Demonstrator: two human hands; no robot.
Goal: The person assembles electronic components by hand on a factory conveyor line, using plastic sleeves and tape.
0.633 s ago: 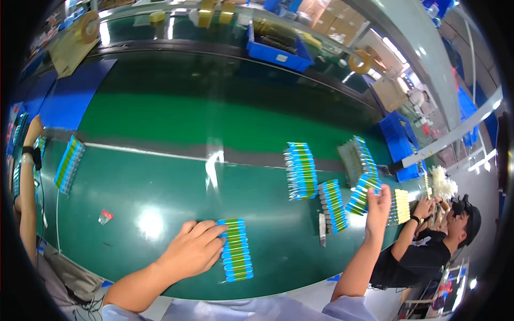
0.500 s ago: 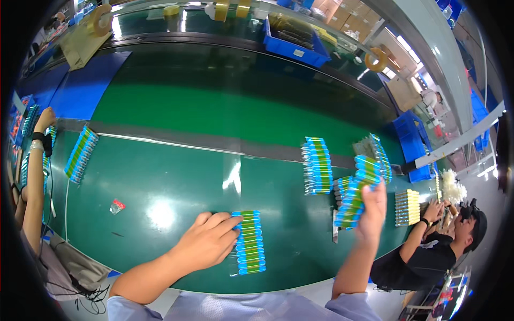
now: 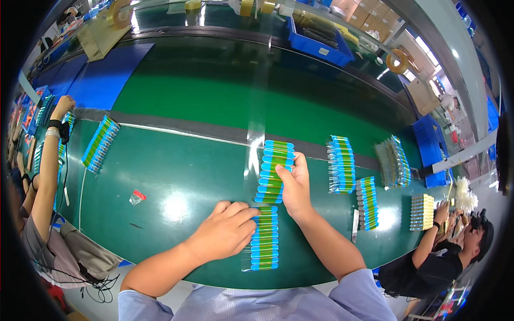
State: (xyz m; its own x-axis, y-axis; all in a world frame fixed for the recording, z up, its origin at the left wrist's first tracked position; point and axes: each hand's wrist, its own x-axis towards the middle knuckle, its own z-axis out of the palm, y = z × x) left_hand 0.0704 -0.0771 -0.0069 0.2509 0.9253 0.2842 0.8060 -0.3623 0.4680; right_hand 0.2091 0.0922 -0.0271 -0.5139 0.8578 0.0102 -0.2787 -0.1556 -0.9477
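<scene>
My right hand (image 3: pixel 297 184) is closed round a row of slim blue-and-green pieces (image 3: pixel 271 187), its thumb across the front. That row is tilted slightly and hangs just above a second blue-and-green row (image 3: pixel 265 241) lying on the green table near me. My left hand (image 3: pixel 227 230) has bent fingers pressed on the upper left edge of this second row, where a clear plastic wrap sticks out. Its fingertips are partly hidden. What the pieces are, I cannot tell.
More blue-and-green rows (image 3: pixel 341 165) lie to the right, beside a flat metal blade (image 3: pixel 355 226). Another row (image 3: pixel 100 143) and a small red-and-clear bag (image 3: pixel 137 197) are at left. A green conveyor belt (image 3: pixel 214 91) runs behind. Co-workers sit on both sides.
My right hand has carried its row from the right to the middle, above the second row. The left hand still touches the second row. The whole view has shifted slightly.
</scene>
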